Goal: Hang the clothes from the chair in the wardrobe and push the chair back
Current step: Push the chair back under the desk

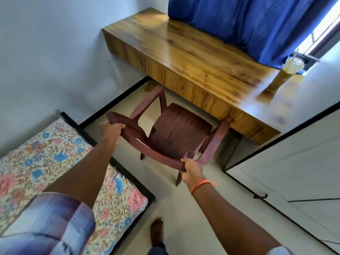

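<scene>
A dark red plastic armchair (176,129) stands on the pale floor, its front partly under the wooden desk (193,57). No clothes lie on its seat or back. My left hand (112,130) grips the left end of the chair's top back rail. My right hand (192,171) grips the right end of the same rail, an orange band on its wrist. White wardrobe doors (298,162) with a dark handle (260,196) stand shut at the right.
A bed with a floral sheet (46,162) lies close on the left. A drink cup with a straw (284,74) stands on the desk's right end under a blue curtain (257,24). My bare foot (156,230) is on the floor behind the chair.
</scene>
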`<action>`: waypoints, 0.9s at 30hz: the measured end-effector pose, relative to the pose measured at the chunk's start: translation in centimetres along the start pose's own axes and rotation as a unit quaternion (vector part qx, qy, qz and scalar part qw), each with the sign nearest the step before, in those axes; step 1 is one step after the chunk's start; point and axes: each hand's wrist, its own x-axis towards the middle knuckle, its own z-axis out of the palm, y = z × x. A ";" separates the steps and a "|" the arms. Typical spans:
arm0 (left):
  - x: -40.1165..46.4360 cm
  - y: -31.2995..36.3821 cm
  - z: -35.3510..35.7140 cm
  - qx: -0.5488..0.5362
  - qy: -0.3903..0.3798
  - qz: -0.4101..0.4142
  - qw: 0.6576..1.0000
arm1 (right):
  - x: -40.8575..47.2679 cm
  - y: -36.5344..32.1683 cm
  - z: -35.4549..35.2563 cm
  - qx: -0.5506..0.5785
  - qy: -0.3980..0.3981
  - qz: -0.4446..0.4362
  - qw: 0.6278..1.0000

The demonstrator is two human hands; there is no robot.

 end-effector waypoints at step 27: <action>9.2 5.9 -0.9 0.036 0.088 -0.088 0.992 | 1.2 1.0 12.5 -0.062 0.049 0.034 0.996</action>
